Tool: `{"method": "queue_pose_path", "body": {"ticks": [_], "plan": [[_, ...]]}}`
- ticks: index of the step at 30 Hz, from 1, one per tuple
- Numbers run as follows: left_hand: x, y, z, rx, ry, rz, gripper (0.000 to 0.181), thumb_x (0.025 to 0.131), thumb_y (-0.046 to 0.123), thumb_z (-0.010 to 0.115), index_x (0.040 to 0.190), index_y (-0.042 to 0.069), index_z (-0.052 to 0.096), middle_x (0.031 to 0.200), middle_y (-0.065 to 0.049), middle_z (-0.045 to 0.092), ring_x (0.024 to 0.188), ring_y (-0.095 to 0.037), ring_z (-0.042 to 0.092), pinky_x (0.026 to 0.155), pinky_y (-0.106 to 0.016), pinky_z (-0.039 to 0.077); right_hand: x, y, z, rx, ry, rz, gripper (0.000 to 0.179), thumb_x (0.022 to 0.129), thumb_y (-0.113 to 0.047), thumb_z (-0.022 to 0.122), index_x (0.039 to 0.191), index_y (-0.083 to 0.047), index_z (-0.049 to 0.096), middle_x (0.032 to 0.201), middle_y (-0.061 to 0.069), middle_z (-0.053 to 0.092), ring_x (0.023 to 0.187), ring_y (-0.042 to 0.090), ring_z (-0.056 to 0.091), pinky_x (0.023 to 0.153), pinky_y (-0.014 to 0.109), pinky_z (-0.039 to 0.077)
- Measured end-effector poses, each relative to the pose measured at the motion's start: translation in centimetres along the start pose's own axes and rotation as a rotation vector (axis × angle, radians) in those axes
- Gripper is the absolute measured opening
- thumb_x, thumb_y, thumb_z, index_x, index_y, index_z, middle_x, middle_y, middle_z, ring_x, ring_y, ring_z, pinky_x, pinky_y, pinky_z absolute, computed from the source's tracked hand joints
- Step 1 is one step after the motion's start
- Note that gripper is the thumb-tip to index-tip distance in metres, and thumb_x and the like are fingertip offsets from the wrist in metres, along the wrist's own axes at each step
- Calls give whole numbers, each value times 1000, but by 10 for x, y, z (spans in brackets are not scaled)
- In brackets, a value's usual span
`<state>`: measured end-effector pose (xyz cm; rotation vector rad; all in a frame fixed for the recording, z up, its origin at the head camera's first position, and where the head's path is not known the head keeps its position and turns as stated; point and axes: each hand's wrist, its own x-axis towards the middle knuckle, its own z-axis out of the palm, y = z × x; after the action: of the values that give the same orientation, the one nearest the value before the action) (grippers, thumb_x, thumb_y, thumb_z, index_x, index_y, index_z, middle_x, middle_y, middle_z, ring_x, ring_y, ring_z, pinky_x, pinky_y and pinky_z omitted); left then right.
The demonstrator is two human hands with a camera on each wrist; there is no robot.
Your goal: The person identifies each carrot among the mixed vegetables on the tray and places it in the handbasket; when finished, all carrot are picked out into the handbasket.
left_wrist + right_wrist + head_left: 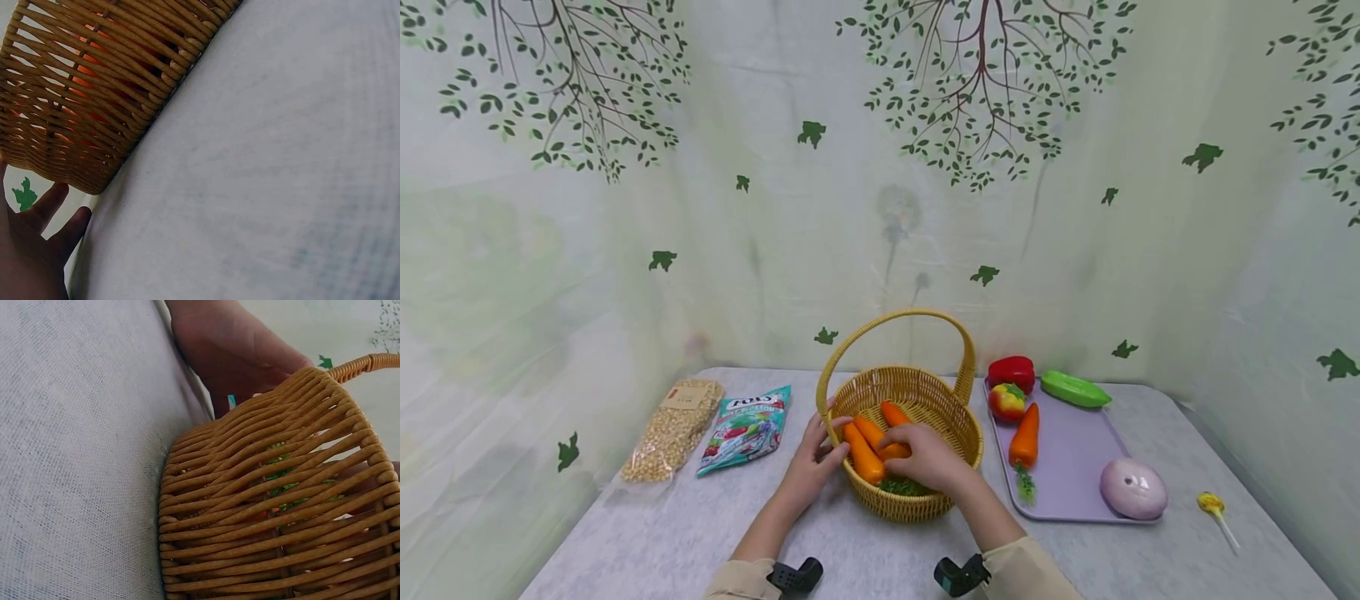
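A wicker basket (910, 507) with a tall arched handle stands upright on the table. Orange carrots (862, 454) lie inside it, their green tops (904, 486) toward the near wall. My left hand (808, 462) holds the basket's left rim near the handle's base, thumb at the rim and fingers along the outside. In the left wrist view, spread fingers (45, 209) show beside the woven wall. Reaching over the near right rim, my right hand (928, 457) pinches the middle carrot (895, 451) inside the basket; the right wrist view mostly hides it behind the weave.
Right of the basket, a lilac tray (1075, 450) carries a red pepper (1011, 370), a red-yellow fruit (1007, 402), a carrot (1025, 437), a long green vegetable (1075, 389) and a purple onion (1133, 487). A lollipop (1212, 505) lies beyond. Leftward are a candy bag (747, 429) and a kernel bag (676, 433).
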<state>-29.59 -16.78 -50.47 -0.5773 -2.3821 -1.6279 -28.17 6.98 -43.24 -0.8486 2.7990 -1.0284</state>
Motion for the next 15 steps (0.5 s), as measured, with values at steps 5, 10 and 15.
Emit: {"method": "queue_pose_path", "body": {"ticks": [5, 10, 15], "plan": [[0, 0, -1, 1, 1, -3, 41, 99, 21, 59, 140, 16, 56, 169, 0, 15, 150, -33, 32, 106, -35, 45, -2, 0, 0, 81, 64, 52, 25, 94, -23, 67, 116, -13, 73, 117, 4, 71, 107, 24, 62, 93, 46, 50], [-1, -1, 0, -5, -4, -10, 41, 100, 23, 59, 140, 17, 56, 169, -1, 15, 151, -33, 31, 108, -37, 44, -5, 1, 1, 125, 126, 50, 28, 97, -26, 64, 122, -15, 70, 117, 1, 72, 109, 23, 65, 93, 46, 53], [-1, -1, 1, -9, 0, -14, 40, 100, 20, 59, 140, 17, 57, 169, -1, 15, 151, -34, 30, 109, -39, 44, -10, 0, 0, 144, 203, -24, 28, 98, -20, 61, 126, -16, 66, 109, 2, 74, 92, 16, 67, 76, 29, 56]]}}
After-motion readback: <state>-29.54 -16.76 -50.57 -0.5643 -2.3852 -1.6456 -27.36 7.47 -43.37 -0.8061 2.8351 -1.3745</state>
